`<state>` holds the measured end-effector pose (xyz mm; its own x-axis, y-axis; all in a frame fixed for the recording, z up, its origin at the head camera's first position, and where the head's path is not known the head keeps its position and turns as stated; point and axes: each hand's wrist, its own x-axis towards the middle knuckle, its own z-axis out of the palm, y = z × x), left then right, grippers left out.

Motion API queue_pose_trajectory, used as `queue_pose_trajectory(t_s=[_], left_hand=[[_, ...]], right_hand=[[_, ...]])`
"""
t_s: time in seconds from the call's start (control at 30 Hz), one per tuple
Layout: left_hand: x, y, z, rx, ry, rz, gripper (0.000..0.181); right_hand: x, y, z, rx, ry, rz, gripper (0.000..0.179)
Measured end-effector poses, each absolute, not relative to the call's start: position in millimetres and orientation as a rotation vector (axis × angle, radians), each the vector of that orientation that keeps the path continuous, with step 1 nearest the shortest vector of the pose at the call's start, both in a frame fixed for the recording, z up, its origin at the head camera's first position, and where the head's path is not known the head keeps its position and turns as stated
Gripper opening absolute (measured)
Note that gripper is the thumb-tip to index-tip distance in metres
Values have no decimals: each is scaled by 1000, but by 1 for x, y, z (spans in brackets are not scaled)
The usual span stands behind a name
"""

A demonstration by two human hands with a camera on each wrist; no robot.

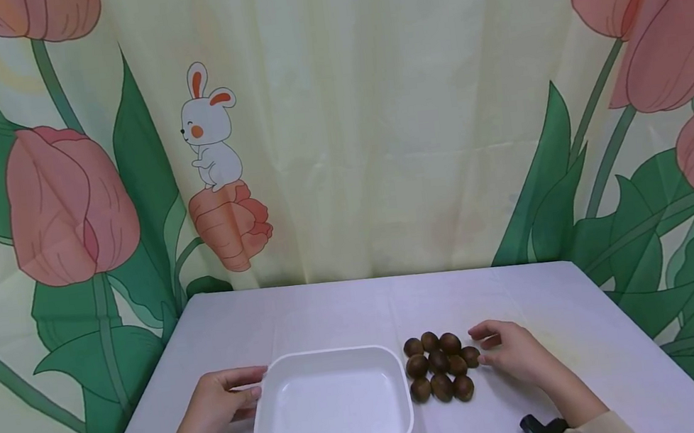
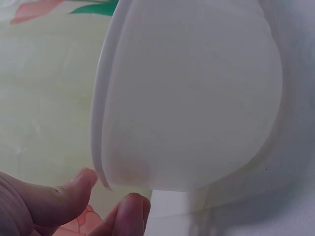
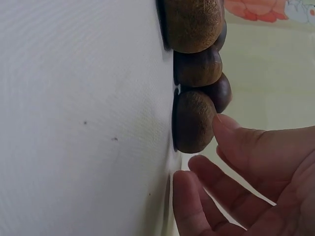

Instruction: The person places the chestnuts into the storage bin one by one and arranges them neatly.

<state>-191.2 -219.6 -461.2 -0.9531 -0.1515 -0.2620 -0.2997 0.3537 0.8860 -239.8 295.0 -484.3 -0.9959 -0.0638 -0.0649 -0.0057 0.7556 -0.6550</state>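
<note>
A white rectangular tray (image 1: 331, 404) with rounded corners sits on the table, nothing inside it. My left hand (image 1: 225, 402) is at its left side, fingertips at the rim; in the left wrist view the thumb (image 2: 78, 189) and a fingertip are apart near the tray wall (image 2: 192, 98). Several brown chestnuts (image 1: 439, 363) lie grouped right of the tray. Beside the rightmost chestnut (image 3: 193, 122) is my right hand (image 1: 513, 351), its fingers loosely bent and spread from the thumb. The thumb tip is at that chestnut, though contact is hard to tell.
A white cloth covers the table (image 1: 460, 303). Near the right forearm is a small black object (image 1: 541, 430), partly cut by the sleeve. Behind the table hangs a curtain (image 1: 376, 134) printed with tulips and a rabbit.
</note>
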Motion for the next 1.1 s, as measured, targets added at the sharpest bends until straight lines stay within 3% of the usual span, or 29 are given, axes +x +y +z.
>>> queue_pose_trajectory(t_s=[1.1], left_hand=[[-188, -219, -468, -460, 2468, 1630, 30]], right_hand=[[-245, 286, -491, -87, 2822, -1086, 35]])
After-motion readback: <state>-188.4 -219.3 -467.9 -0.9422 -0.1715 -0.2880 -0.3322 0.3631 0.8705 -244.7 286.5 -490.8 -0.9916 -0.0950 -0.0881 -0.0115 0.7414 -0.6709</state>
